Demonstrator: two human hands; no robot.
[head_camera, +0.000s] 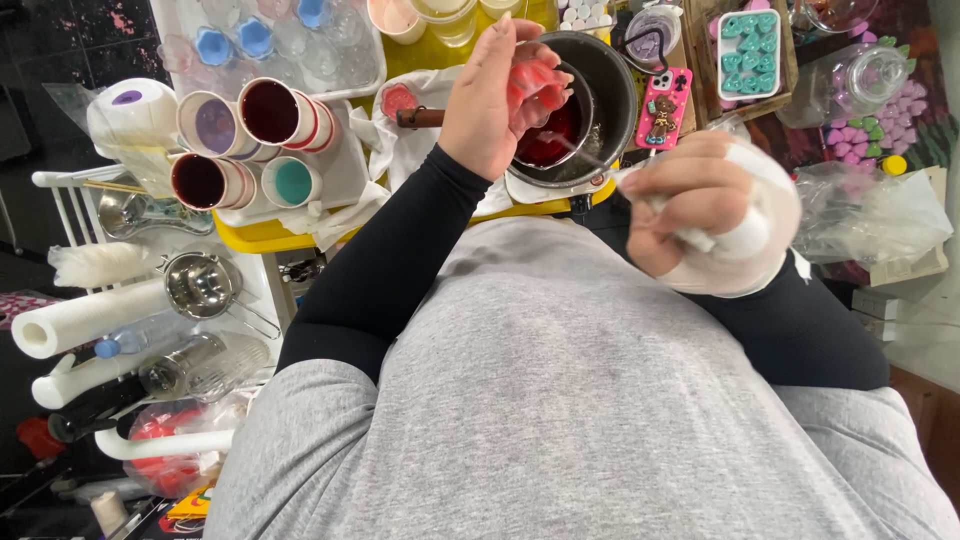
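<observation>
Grey fabric of the person's top (560, 400) filled the lower frame, since the head camera looked straight down the torso. Beyond it stood a yellow table (262, 236), crowded so that supplies lay within arm's reach. On a white tray (340, 170) at the left lay 4 cups (245, 140) tipped on their sides, mouths toward the viewer, showing dark red, purple and teal interiors. A black pot (612, 80) sat on the table's centre, with a smaller pan (556, 132) of dark red liquid nested inside it, apparently to keep the contents warm and contained.

The left hand (492, 105) was raised directly over the pan, fingers curled and pinching a red moulded piece (534, 84); holding it there would let any drips fall back into the liquid. The right hand (700, 205), wrapped in white covering, was closed around a thin stick (585, 152) whose tip reached the pan.

A teal mould (750, 55) and a pink phone (663, 108) lay behind the pot, clear of the liquid. A paper roll (85, 318) and a strainer (200, 285) rested on a rack at the left.
</observation>
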